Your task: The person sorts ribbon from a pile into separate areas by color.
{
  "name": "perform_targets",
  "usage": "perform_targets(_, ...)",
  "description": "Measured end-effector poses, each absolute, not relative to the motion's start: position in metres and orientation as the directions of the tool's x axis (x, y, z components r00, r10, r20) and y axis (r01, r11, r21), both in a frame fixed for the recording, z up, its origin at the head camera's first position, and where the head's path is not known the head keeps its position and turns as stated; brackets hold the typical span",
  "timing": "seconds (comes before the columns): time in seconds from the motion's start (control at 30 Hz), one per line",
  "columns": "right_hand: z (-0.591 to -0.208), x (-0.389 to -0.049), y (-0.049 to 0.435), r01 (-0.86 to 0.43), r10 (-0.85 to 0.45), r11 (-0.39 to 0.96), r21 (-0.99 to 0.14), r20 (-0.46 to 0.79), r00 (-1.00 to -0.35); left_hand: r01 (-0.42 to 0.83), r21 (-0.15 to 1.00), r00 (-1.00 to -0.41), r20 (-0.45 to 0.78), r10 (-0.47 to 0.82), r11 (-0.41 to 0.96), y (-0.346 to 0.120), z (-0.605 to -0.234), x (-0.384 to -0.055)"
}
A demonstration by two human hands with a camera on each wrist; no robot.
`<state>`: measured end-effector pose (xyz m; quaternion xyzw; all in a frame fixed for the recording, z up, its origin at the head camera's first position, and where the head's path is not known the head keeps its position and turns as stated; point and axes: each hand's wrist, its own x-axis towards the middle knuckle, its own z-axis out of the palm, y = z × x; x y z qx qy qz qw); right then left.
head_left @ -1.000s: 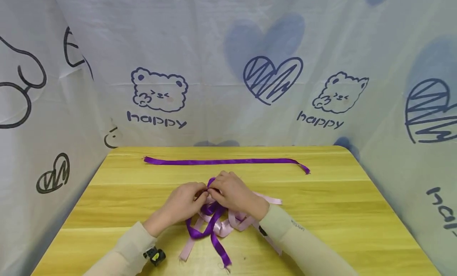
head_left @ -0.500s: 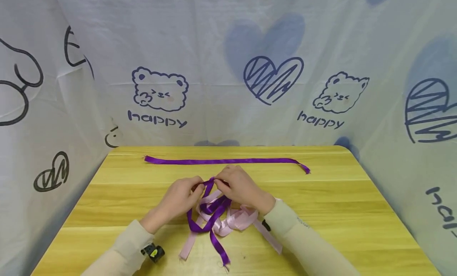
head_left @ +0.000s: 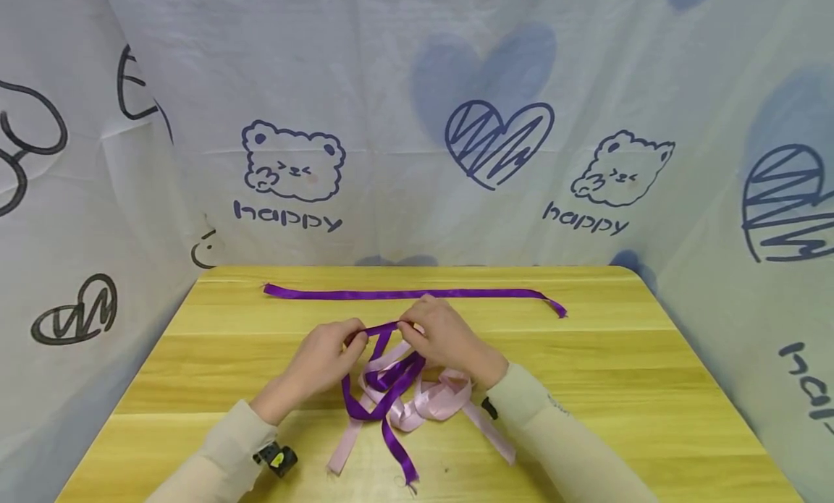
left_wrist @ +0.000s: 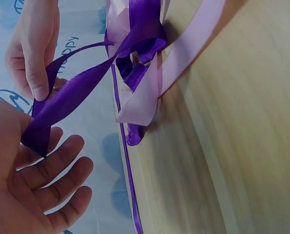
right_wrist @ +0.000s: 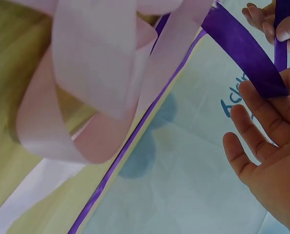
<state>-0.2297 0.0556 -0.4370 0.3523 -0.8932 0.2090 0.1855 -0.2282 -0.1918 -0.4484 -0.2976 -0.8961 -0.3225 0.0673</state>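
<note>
A purple ribbon [head_left: 371,415] lies tangled with pale pink ribbon [head_left: 446,398] in a loose heap at the table's middle. My left hand [head_left: 323,356] pinches the purple ribbon between thumb and forefinger, left of the heap's far side. To its right, my right hand [head_left: 447,336] pinches the same ribbon, and a short stretch runs taut between the two. In the left wrist view, purple ribbon [left_wrist: 79,90] reaches from the heap into the fingers. In the right wrist view, a purple band [right_wrist: 242,48] passes into the pinch while the other fingers stay spread.
A second purple ribbon [head_left: 404,294] lies stretched out along the far side of the wooden table [head_left: 586,402]. Behind the table hangs a white cloth [head_left: 391,127] printed with hearts and bears. Pink and purple ribbon ends trail toward the near edge.
Both hands have drawn apart, the left to the left and the right to the right and slightly away, stretching the purple ribbon between them. More of the pink ribbon now shows.
</note>
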Motion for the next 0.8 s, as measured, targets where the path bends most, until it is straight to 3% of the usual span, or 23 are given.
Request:
perform_targets(0.27,-0.432,-0.231,0.066,-0.670,-0.505,0.671,-0.319,0.464,-0.727,0.579,0.528,-0.815,0.351,0.461,0.621,-0.196,-0.446,-0.228)
perform_targets(0.8,-0.424,-0.230,0.070,-0.669,-0.487,0.662,-0.339,0.483,-0.728,0.558,0.541,-0.829,0.340,0.443,0.629,-0.203,-0.439,-0.228)
